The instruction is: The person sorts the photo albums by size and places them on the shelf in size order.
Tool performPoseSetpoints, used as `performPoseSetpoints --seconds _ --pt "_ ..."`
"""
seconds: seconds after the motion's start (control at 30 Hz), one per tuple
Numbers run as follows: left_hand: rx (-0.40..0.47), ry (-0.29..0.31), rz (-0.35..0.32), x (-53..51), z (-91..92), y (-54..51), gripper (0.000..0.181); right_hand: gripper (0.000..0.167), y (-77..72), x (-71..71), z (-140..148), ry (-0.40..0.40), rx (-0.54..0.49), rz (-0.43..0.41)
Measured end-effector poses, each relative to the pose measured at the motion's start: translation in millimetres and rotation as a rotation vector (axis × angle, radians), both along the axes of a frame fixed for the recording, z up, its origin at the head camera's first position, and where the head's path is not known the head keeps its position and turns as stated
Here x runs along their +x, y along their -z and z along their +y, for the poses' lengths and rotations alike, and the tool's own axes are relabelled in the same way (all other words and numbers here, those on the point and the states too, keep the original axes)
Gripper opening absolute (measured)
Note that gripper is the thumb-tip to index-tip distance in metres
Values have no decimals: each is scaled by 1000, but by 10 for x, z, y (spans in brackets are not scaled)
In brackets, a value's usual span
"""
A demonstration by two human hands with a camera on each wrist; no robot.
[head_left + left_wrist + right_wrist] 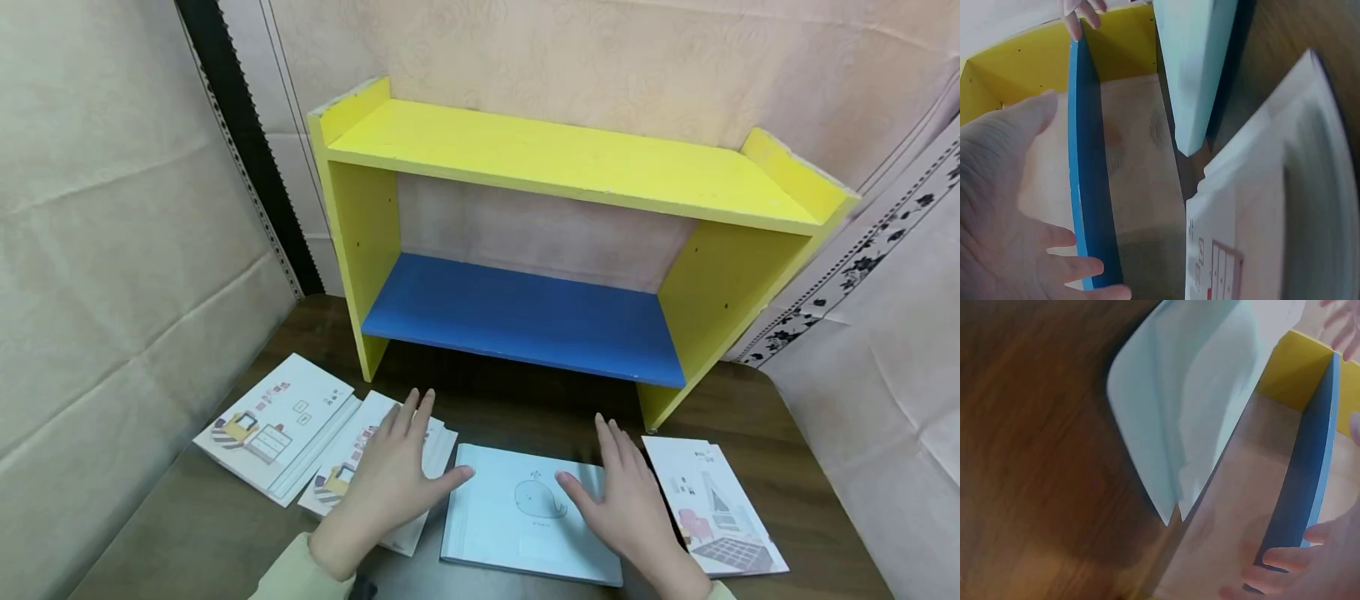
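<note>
A light blue book [487,517] with a whale drawing lies flat in the middle of the table, in front of the shelf. Over its left side and the booklet pile beside it, my left hand [393,479] hovers with fingers spread and nothing held. My right hand [630,496] is above the book's right edge, fingers extended and thumb apart, also holding nothing. White booklets [352,450] with a yellow and pink print lie under and left of the left hand, partly hidden by it. In the left wrist view the spread fingers of the left hand [1016,206] show.
A yellow shelf unit [570,158] with a blue lower board [517,312] stands at the back of the dark wooden table [817,492]. More white booklets [277,425] lie at the left, and others [712,508] at the right. Pale cloth [112,208] hangs around.
</note>
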State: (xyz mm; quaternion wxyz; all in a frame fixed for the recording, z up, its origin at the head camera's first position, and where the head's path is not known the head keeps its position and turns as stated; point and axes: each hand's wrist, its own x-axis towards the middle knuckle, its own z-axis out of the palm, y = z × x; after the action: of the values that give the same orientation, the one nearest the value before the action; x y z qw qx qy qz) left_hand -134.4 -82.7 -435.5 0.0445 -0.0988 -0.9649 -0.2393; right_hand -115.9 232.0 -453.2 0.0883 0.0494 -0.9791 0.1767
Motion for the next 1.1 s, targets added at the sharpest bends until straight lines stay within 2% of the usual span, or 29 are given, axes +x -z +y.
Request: performPoseSetpoints --seconds 0.17,0.3,0.63,0.83,1.1 --pt "185 -15 -130 45 49 -22 120 107 -63 3 15 88 -263 -197" --pt "282 -2 -197 80 63 -18 119 109 -93 21 48 144 -371 -278" --pt "455 71 -377 131 90 29 113 106 -56 62 110 215 -427 -438" --pt "535 91 -472 164 109 90 111 107 48 84 141 234 -397 -460" --pt "571 93 -545 208 117 131 110 110 81 87 127 253 -397 -487"
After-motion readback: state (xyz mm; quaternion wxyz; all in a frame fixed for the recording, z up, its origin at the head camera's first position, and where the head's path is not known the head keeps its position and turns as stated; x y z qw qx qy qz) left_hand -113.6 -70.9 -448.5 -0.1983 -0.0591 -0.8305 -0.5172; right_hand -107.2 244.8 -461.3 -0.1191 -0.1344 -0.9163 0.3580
